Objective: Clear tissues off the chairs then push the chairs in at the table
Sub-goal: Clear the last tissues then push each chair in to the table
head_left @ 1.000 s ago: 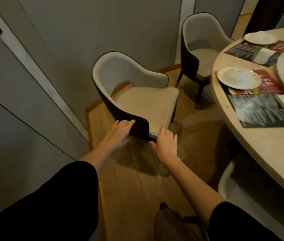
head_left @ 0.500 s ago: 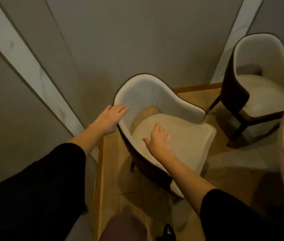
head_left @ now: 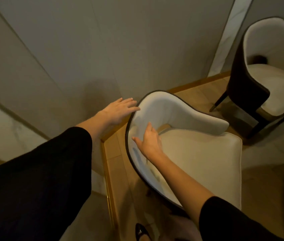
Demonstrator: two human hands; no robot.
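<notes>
Grey wall (head_left: 68, 49) filling background; left hand (head_left: 118, 111) laying straight fingers, tips touching chair (head_left: 198, 162) rim; right hand (head_left: 149, 142) pressing its inner back, fingers straight.

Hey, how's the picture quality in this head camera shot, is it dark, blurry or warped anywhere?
Head view: dim, warm indoor light with no glare; the wide-angle lens bows the panel seams on the wall; the far left edge looks smeared and soft; a soft shadow falls on the wall above the left hand; the near chair and right hand look fairly sharp.
</notes>
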